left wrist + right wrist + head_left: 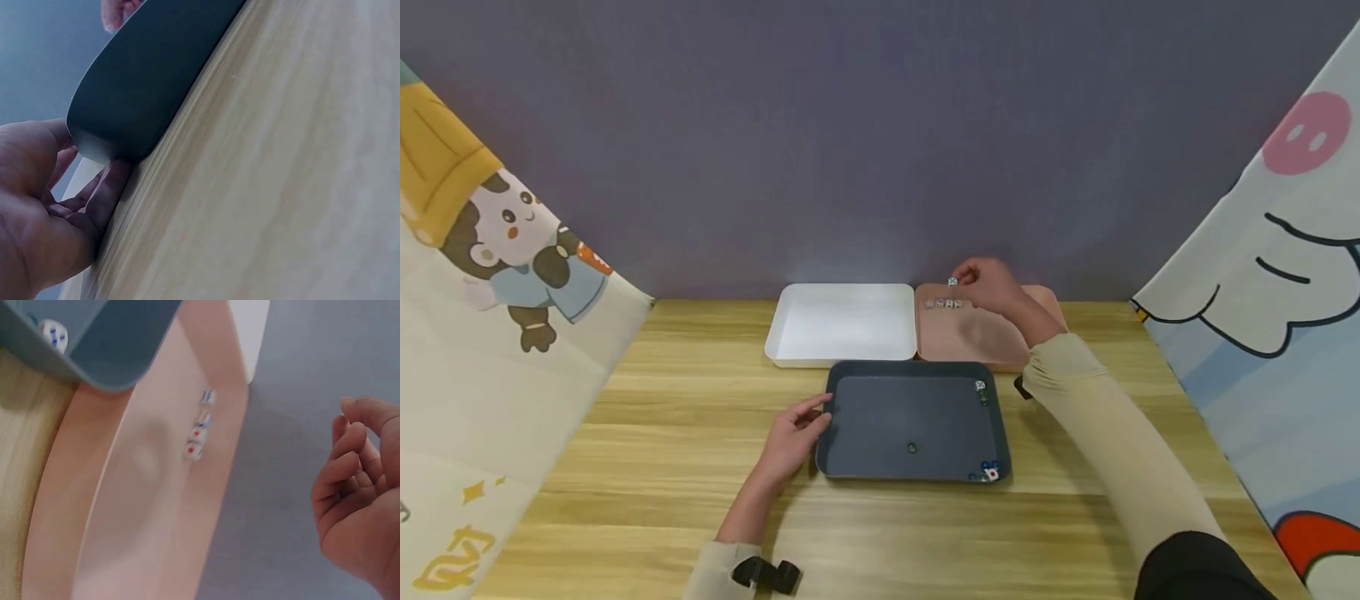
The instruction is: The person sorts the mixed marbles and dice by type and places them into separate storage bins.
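In the head view my right hand (992,285), raised over the back of the pink tray (1000,354), pinches a white die (952,282) at its fingertips. The right wrist view shows that hand (362,487) with curled fingers and thumb meeting the index; the die is hidden there. A row of several white dice (943,303) lies below it, near the pink tray's back wall. My left hand (788,442) rests against the left edge of the dark grey tray (872,425), fingers fairly straight. Up close in the left wrist view, fingertips (112,178) touch that tray's rounded corner.
An off-white tray (846,325) stands left of the pink one, behind the dark tray. Inside the dark tray are a white die (980,386) with small green pieces, a lone green piece (912,447), and a red-dotted die (992,474) among blue pieces. A grey wall (865,150) rises behind.
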### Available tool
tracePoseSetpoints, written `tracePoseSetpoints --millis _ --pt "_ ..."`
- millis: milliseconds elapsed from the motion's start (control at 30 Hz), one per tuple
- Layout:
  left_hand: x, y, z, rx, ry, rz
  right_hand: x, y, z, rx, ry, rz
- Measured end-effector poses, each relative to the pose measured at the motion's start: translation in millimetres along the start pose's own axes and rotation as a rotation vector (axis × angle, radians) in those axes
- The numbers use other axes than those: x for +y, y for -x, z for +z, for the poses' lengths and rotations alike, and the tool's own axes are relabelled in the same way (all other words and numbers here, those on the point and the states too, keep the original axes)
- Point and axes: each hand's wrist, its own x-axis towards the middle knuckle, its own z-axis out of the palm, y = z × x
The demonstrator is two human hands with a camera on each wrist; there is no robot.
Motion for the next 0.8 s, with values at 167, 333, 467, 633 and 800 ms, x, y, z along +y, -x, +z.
tracePoseSetpoints --millis 167,333,467,633,800 --pt "11.4 8.8 1.3 0.008 -0.025 0.011 20.5 -12.2 1.7 -0.029 -0.003 0.08" --pt "3.0 5.8 0.7 0.013 -0.002 0.02 30.2 -18.8 4.0 -0.037 -0.04 0.153" --pt "-7.1 4.1 -3.3 0.028 -0.01 0.007 39.7 -23.4 5.9 -0.037 -0.059 0.211" --pt "-4.0 -0.5 -3.8 0.03 -0.02 0.026 51.1 -30.2 -4.7 0.016 -0.064 0.24" --pt "-4.2 -2.0 1.4 0.019 -0.006 -0.001 65.3 -31.1 -11.3 0.005 -0.128 0.338"
